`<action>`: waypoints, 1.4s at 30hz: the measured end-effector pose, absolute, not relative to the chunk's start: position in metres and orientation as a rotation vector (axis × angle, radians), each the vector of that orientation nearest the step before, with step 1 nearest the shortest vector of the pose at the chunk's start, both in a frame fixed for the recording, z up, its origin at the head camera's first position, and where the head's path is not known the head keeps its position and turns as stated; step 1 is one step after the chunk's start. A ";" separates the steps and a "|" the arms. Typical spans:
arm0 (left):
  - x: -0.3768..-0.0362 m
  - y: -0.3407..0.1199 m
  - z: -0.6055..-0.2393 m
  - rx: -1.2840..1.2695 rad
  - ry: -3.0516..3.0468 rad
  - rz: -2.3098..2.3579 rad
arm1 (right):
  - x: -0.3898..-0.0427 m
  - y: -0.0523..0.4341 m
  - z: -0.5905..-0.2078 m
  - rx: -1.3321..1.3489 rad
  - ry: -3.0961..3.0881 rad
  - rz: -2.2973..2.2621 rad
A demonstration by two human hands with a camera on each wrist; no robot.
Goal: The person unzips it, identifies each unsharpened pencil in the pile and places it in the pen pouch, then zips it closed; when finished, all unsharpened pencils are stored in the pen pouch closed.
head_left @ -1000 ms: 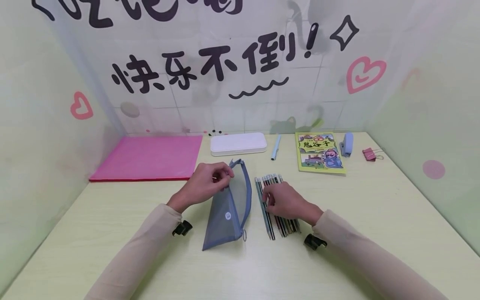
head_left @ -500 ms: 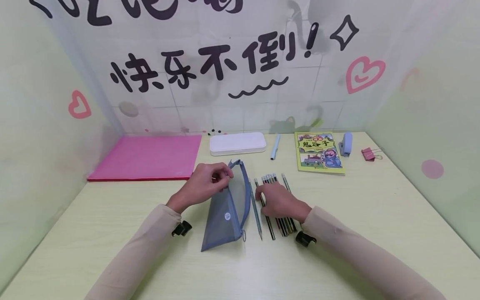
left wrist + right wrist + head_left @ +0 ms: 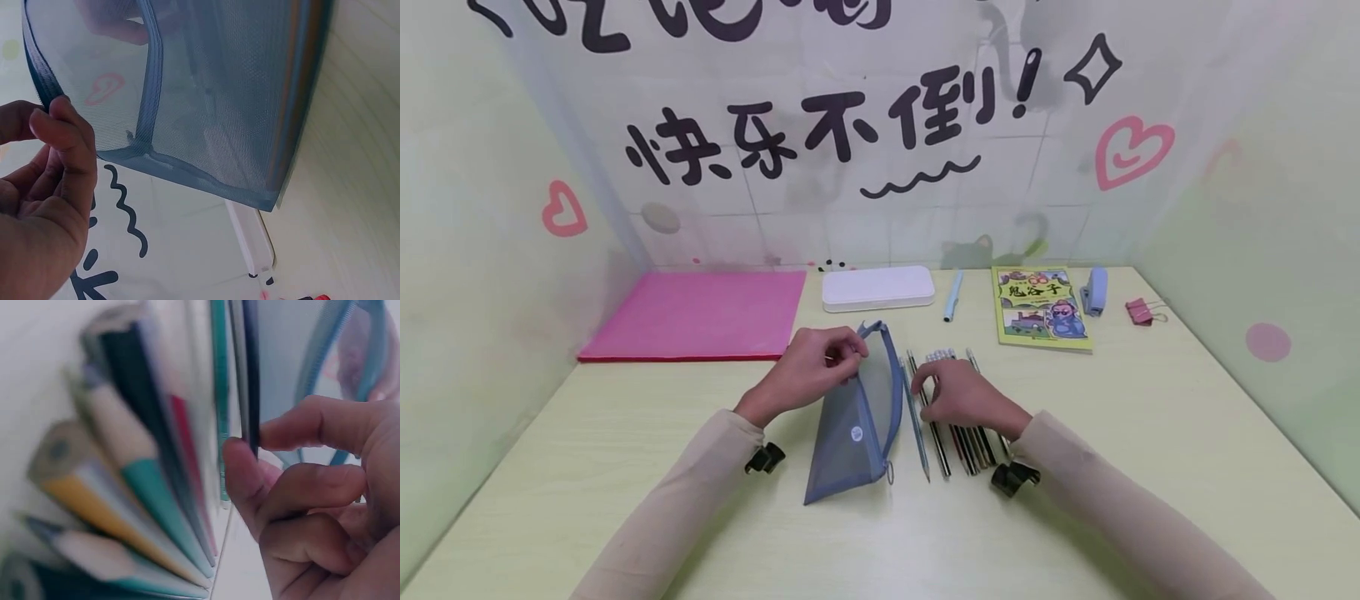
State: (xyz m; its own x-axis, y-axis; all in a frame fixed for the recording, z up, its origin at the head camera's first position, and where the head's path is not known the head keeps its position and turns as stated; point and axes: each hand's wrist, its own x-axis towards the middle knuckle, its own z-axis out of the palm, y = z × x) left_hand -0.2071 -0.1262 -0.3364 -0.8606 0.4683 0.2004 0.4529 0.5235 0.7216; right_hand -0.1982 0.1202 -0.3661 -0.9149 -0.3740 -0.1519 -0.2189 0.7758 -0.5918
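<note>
Head view, left hand: the left hand (image 3: 815,367) pinched the upper rim of one blue mesh pouch (image 3: 859,417), holding its mouth open.
Head view, right hand: the right hand (image 3: 961,395) rested on a row of pencils (image 3: 958,440), fingers curled on one dark pencil; the row lay just to the right of the pouch.
Head view, count: about nine pencils, the hand hid some; one teal pencil (image 3: 916,423) lay apart, between pouch and row. Beyond the hands were one white case (image 3: 877,288), one pen (image 3: 952,294), one book (image 3: 1039,305), one pink folder (image 3: 700,315).
Left wrist view: thumb and fingers (image 3: 65,140) gripped the pouch edge (image 3: 39,75); the mesh hung open.
Right wrist view: thumb (image 3: 245,478) and finger pinched one dark pencil (image 3: 250,369); the others fanned out, blurred.
Risk: I judged that the thin pinch could slip, or the neighbouring pencils could roll away, because they lay loose.
</note>
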 end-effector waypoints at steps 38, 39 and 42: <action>-0.206 -0.115 -0.340 0.827 2.753 1.347 | -0.185 0.085 -0.355 -0.464 2.528 -1.538; -0.206 -0.115 -0.340 0.831 2.751 1.350 | -0.185 0.085 -0.355 -0.467 2.526 -1.530; -0.206 -0.114 -0.339 0.840 2.744 1.353 | -0.183 0.084 -0.356 -0.474 2.520 -1.509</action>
State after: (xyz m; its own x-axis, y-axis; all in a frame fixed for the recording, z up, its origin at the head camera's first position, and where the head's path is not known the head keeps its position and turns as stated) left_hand -0.2057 -0.1140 -0.3387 -0.8593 0.4445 0.2529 0.4713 0.4963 0.7290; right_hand -0.1832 0.0838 -0.3559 -0.9358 -0.3519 0.0199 -0.1837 0.4389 -0.8796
